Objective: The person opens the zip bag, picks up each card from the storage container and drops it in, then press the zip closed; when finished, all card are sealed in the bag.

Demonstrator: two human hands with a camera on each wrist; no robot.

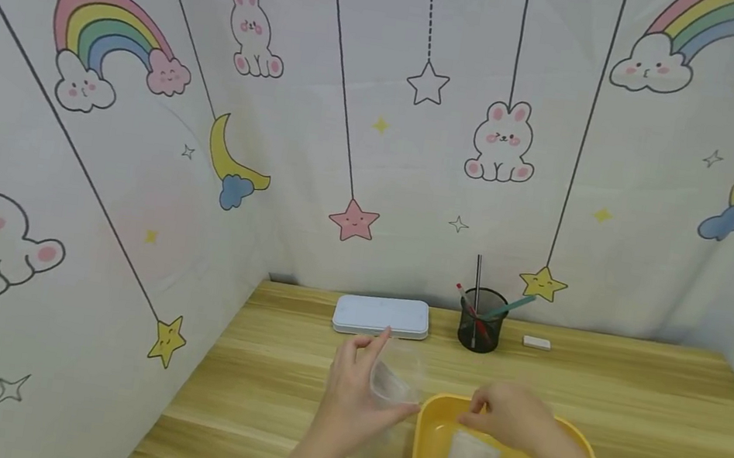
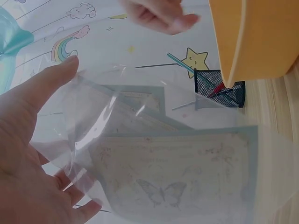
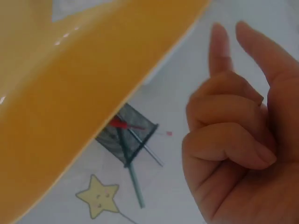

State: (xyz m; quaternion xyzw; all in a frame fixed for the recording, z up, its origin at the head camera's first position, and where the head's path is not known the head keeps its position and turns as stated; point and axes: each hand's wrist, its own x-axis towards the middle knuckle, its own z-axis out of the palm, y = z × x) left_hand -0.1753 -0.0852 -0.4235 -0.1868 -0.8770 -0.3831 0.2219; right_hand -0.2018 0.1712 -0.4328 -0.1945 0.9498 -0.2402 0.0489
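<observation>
- Clear container (image 1: 399,372) is gripped by the left hand (image 1: 348,399), between thumb and fingers.
- Right hand (image 1: 516,418), 2 fingertips parted, is held near the yellow bin (image 1: 429,453).

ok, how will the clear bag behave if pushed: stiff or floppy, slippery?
Probably floppy: the bag's film looks thin and wrinkles near the left hand. Perhaps slippery, given its glossy highlights. The flat packets showing through may stiffen part of it.
</observation>
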